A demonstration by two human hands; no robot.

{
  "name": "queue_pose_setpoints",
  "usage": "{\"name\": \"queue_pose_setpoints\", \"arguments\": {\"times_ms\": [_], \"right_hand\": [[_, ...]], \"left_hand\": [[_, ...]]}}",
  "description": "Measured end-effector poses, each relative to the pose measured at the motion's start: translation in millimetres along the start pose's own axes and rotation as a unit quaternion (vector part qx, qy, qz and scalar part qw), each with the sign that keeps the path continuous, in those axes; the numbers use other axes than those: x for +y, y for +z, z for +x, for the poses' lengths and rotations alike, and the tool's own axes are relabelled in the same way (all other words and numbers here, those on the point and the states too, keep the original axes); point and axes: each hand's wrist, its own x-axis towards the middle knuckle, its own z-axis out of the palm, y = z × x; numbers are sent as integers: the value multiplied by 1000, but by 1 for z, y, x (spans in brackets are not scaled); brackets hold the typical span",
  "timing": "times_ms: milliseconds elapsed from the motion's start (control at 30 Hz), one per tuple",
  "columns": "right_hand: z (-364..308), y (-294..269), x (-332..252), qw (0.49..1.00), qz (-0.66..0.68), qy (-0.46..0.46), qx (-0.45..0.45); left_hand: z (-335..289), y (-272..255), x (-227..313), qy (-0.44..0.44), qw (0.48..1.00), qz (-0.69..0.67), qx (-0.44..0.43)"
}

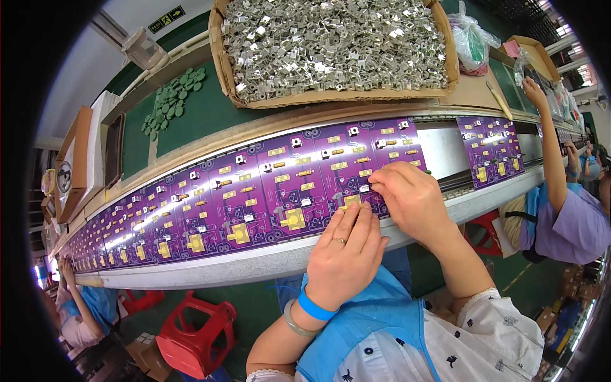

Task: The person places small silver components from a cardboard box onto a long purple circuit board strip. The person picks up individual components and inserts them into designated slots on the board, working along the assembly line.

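Blue apron [375, 309] lay nearest | left hand [345, 253]: fingers extended, thumb apart | right hand [412, 200]: pinched narrow, contents hidden | white connector [364, 188]: sat on purple circuit board [336, 183], beside right hand | risk: a brushing finger could skew it

It's a factory assy. area: PCBs [250, 210] on long conveyor [254, 260], co-workers [568, 226] alongside, bulk metal pts [337, 48].

The view is bright, with white glare streaking the glossy boards [251, 210] and glints sparkling off the metal parts [337, 44]. Fisheye distortion bends the rail [210, 266] into an arc, black fills the corners, and detail softens toward the far edges.
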Motion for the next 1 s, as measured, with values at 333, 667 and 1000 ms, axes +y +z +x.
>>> {"name": "queue_pose_setpoints", "arguments": {"times_ms": [333,667,1000], "right_hand": [[0,-1,5,999,-29,-25,-9],[0,-3,-7,992,-110,-31,-52],[41,-31,-46,997,-76,-26,-15]], "left_hand": [[2,3,1,2,1000,-6,13],[-7,0,-1,6,999,-35,9],[9,-110,-93,-135,986,-55,78]]}}
